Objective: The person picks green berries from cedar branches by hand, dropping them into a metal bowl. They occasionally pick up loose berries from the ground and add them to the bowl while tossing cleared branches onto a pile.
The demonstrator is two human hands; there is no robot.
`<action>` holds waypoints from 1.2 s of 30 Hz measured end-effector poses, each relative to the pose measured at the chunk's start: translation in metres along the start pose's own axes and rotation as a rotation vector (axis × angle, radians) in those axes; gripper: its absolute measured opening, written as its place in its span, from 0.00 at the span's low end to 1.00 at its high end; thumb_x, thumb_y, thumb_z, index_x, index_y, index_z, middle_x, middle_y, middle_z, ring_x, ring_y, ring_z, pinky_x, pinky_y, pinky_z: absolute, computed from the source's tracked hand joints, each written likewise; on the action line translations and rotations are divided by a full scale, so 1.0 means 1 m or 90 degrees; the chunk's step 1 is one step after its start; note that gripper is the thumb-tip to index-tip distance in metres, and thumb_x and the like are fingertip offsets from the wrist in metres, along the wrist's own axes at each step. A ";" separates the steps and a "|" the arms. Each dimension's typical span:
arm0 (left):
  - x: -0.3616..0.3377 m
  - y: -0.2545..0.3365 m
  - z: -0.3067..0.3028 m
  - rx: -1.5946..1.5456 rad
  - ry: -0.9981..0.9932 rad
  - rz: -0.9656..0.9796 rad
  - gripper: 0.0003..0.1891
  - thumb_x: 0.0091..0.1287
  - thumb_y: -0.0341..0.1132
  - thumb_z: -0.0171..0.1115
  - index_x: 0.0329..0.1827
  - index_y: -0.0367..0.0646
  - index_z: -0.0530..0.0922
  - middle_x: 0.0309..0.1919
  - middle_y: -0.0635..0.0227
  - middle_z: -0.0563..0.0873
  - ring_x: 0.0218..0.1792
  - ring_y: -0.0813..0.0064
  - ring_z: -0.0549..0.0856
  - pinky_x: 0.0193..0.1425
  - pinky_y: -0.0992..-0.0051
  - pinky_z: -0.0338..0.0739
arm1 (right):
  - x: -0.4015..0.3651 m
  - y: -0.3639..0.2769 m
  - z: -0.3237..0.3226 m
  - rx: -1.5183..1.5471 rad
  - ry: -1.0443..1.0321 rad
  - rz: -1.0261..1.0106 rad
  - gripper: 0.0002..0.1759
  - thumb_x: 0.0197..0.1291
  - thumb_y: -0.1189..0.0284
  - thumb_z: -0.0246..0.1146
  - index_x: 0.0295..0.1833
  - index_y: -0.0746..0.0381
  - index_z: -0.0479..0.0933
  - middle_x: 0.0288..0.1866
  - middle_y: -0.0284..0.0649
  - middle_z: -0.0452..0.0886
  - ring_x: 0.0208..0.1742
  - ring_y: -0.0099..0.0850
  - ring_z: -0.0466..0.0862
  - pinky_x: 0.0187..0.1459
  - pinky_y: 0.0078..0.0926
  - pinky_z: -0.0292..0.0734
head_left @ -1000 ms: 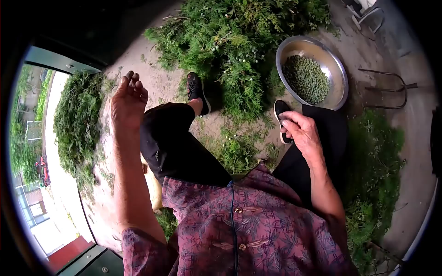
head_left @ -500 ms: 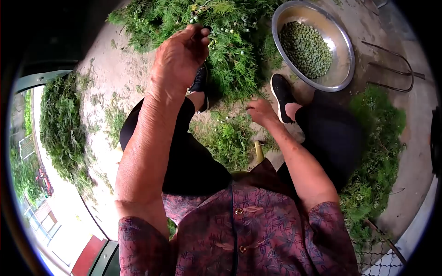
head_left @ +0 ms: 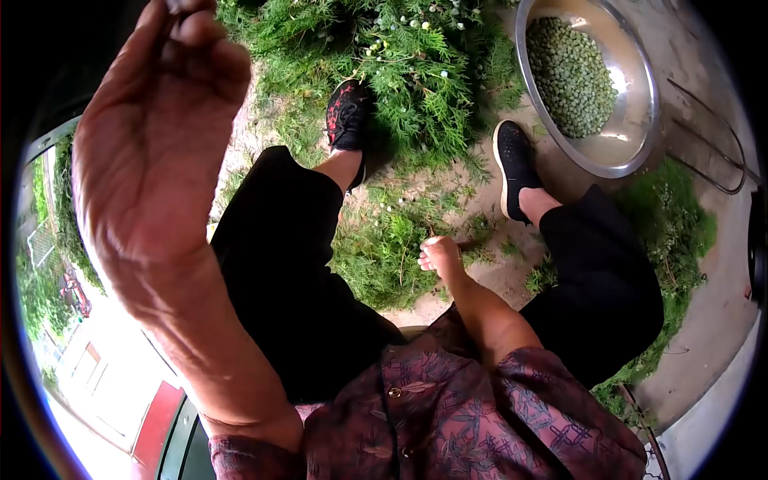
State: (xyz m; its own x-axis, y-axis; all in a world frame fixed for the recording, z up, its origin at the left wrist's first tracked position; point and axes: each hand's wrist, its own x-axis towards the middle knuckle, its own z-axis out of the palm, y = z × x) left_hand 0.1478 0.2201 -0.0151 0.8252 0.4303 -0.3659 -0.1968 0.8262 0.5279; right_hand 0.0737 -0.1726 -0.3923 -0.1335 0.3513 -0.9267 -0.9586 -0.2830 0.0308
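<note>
Hands are two: the left hand (head_left: 164, 132) is raised close to the camera, palm showing and fingers bent, with their tips at the top edge; whether it grips anything I cannot tell. The right hand (head_left: 440, 254) is low between the knees, fingers curled narrow, over the patch (head_left: 384, 260) of sprigs, and whether it holds a sprig is also unclear.

The main heap (head_left: 412, 76) of leafy branches lies on the floor (head_left: 680, 340) ahead, beside the left shoe (head_left: 348, 112). I judge its branches light, springy and soft at the tips, stiffer toward the wood, so the woody stem end should give the best hold. The berries (head_left: 572, 76) look small, firm and apt to roll, better pinched singly or scooped; their bowl (head_left: 634, 112) is thin, probably slick metal, best taken by the rim.

Counted: one bowl, beyond the right shoe (head_left: 516, 160); two shoes; one metal fork (head_left: 712, 145); and four lots of greenery, namely heap, patch, right pile (head_left: 668, 232) and a partly hidden left pile (head_left: 66, 200). Berries are too many to count.
</note>
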 end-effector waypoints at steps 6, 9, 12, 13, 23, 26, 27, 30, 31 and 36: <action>-0.006 0.008 -0.004 0.015 0.055 0.052 0.17 0.71 0.28 0.45 0.59 0.28 0.63 0.38 0.67 0.70 0.34 0.78 0.70 0.43 0.77 0.64 | 0.014 0.021 0.037 -0.033 0.301 -0.118 0.10 0.53 0.79 0.62 0.24 0.61 0.68 0.17 0.35 0.69 0.12 0.28 0.72 0.10 0.22 0.65; -0.006 -0.001 0.003 0.022 0.076 0.078 0.19 0.69 0.26 0.45 0.61 0.28 0.61 0.38 0.68 0.69 0.34 0.78 0.69 0.42 0.77 0.63 | 0.030 0.023 0.040 -0.046 0.324 -0.140 0.17 0.51 0.79 0.64 0.21 0.58 0.61 0.14 0.32 0.65 0.10 0.27 0.70 0.08 0.24 0.60; -0.004 -0.003 0.007 0.048 0.112 0.093 0.21 0.68 0.24 0.46 0.64 0.29 0.58 0.38 0.69 0.68 0.33 0.79 0.68 0.40 0.77 0.61 | 0.086 0.060 0.018 -0.250 0.470 -0.175 0.22 0.46 0.74 0.69 0.17 0.55 0.59 0.13 0.29 0.65 0.08 0.26 0.66 0.08 0.26 0.58; -0.003 -0.003 0.008 0.059 0.110 0.091 0.21 0.67 0.24 0.46 0.64 0.29 0.58 0.38 0.69 0.68 0.33 0.80 0.68 0.40 0.77 0.61 | 0.108 0.080 -0.001 -0.255 0.480 -0.203 0.20 0.47 0.73 0.66 0.16 0.55 0.60 0.12 0.28 0.65 0.08 0.24 0.64 0.08 0.25 0.57; -0.004 -0.006 0.006 0.053 0.070 0.071 0.22 0.67 0.23 0.46 0.63 0.28 0.58 0.37 0.68 0.66 0.33 0.78 0.67 0.40 0.77 0.61 | -0.007 0.024 0.040 -0.596 0.617 -0.218 0.13 0.44 0.64 0.61 0.24 0.64 0.78 0.24 0.50 0.79 0.30 0.49 0.79 0.36 0.42 0.73; -0.004 -0.009 0.010 0.054 0.064 0.071 0.21 0.68 0.25 0.45 0.63 0.27 0.57 0.37 0.68 0.66 0.34 0.77 0.67 0.41 0.76 0.62 | 0.005 0.016 -0.017 -0.180 0.684 -0.240 0.10 0.53 0.72 0.57 0.29 0.69 0.76 0.24 0.47 0.78 0.23 0.39 0.79 0.29 0.38 0.73; -0.004 -0.009 0.010 0.060 0.069 0.071 0.21 0.69 0.25 0.44 0.63 0.27 0.57 0.37 0.67 0.66 0.34 0.77 0.66 0.41 0.76 0.62 | 0.001 0.002 -0.024 -0.334 0.752 -0.334 0.08 0.54 0.76 0.55 0.33 0.70 0.76 0.25 0.47 0.78 0.18 0.36 0.78 0.21 0.34 0.71; -0.003 -0.009 0.011 0.083 0.079 0.075 0.22 0.68 0.25 0.45 0.64 0.27 0.56 0.37 0.68 0.66 0.33 0.78 0.66 0.41 0.77 0.62 | -0.007 -0.030 -0.048 0.036 0.716 -0.269 0.05 0.55 0.82 0.54 0.37 0.72 0.73 0.24 0.44 0.76 0.15 0.32 0.75 0.15 0.28 0.74; -0.003 -0.011 0.011 0.078 0.075 0.071 0.22 0.68 0.24 0.46 0.64 0.27 0.56 0.37 0.68 0.66 0.33 0.78 0.66 0.40 0.77 0.61 | -0.004 -0.034 -0.055 0.099 0.696 -0.278 0.05 0.56 0.82 0.55 0.38 0.72 0.72 0.25 0.44 0.75 0.16 0.31 0.75 0.16 0.28 0.75; 0.002 -0.012 0.015 0.097 0.077 0.051 0.24 0.66 0.23 0.48 0.64 0.27 0.55 0.37 0.70 0.66 0.32 0.80 0.66 0.39 0.79 0.61 | 0.019 -0.050 -0.059 0.179 0.662 -0.292 0.09 0.54 0.81 0.61 0.38 0.73 0.69 0.29 0.45 0.75 0.18 0.32 0.76 0.18 0.31 0.80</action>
State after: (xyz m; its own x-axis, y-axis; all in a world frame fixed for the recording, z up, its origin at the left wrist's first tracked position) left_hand 0.1598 0.2053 -0.0111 0.7382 0.5412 -0.4027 -0.1700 0.7269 0.6653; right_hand 0.1337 -0.2046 -0.4333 0.3853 -0.5667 -0.7283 -0.9025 -0.0668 -0.4255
